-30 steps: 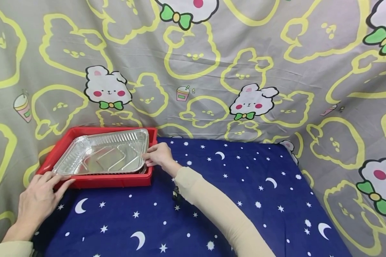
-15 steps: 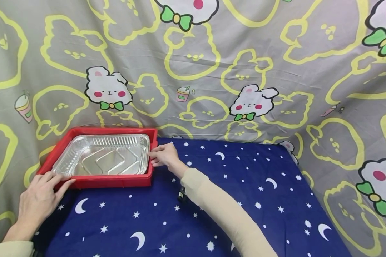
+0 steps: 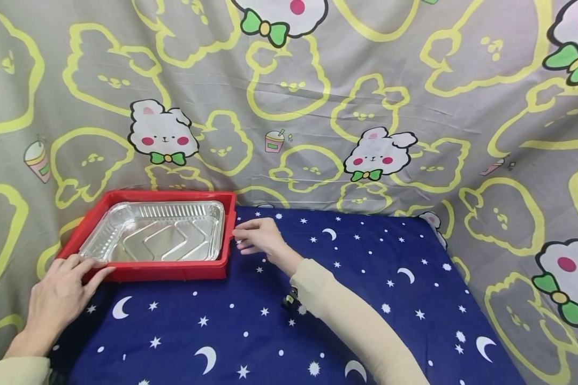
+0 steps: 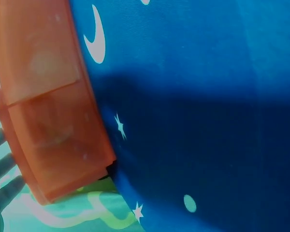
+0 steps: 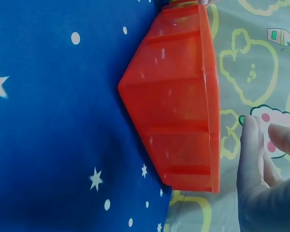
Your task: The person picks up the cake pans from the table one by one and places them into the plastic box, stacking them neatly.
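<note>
A rectangular aluminium foil pan (image 3: 166, 240) with ridged sides lies inside a shallow red plastic bin (image 3: 168, 271) at the left of the table. My left hand (image 3: 58, 294) rests on the bin's near left corner, thumb along the front rim. In the left wrist view, its fingers (image 4: 4, 169) lie at the bin's edge. Just off the bin's right wall, my right hand (image 3: 265, 238) hovers with loosely bent fingers and nothing in them. The right wrist view shows a gap between thumb and fingers (image 5: 250, 150), beside the bin's outer wall (image 5: 179, 106).
A dark blue cloth (image 3: 250, 342) with white moons and stars covers the table. Behind and at both sides hangs a grey curtain (image 3: 308, 69) with cartoon rabbits, close to the bin's back edge. A small black device (image 3: 290, 299) sits under the right wrist.
The foil pan's raised right end has dropped flat into the bin, over another foil edge seen earlier. My right hand has let go and moved right. The left hand has stayed.
</note>
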`<state>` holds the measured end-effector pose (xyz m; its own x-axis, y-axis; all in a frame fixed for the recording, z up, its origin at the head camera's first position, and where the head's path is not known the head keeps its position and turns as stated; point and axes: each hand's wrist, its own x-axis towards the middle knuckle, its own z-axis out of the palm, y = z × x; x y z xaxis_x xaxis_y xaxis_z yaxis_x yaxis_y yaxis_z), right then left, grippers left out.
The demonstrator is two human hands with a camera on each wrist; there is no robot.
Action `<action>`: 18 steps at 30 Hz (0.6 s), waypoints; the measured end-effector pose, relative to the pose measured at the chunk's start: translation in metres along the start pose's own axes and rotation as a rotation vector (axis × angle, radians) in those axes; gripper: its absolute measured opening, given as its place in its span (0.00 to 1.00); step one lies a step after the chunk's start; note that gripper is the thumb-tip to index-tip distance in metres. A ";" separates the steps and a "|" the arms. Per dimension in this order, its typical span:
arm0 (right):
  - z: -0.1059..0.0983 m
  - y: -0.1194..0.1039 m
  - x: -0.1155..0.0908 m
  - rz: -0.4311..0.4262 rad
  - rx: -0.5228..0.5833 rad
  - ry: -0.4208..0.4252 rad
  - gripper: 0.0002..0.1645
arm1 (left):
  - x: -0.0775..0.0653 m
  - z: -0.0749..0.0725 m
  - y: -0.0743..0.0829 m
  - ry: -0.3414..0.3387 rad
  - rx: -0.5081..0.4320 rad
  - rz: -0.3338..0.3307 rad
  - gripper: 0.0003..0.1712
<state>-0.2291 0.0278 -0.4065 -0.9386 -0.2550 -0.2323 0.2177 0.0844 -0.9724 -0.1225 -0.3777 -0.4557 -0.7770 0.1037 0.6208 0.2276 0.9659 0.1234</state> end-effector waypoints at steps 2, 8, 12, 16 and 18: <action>-0.005 0.000 -0.003 -0.012 -0.009 -0.004 0.16 | 0.002 -0.003 0.000 -0.030 0.011 -0.017 0.17; -0.020 0.007 -0.013 -0.075 -0.020 -0.008 0.17 | 0.005 -0.008 0.004 -0.139 0.029 -0.068 0.20; -0.034 0.011 -0.024 -0.164 -0.062 -0.001 0.17 | 0.006 -0.007 0.011 -0.180 0.038 -0.104 0.23; -0.052 0.017 -0.036 -0.273 -0.156 0.055 0.15 | 0.009 -0.002 0.023 -0.110 0.020 -0.061 0.26; -0.062 0.021 -0.044 -0.342 -0.245 0.105 0.13 | 0.012 0.001 0.033 -0.068 -0.003 -0.016 0.27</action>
<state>-0.2000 0.1010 -0.4153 -0.9706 -0.2097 0.1179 -0.1683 0.2419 -0.9556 -0.1253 -0.3441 -0.4452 -0.8185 0.1046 0.5648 0.2170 0.9667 0.1355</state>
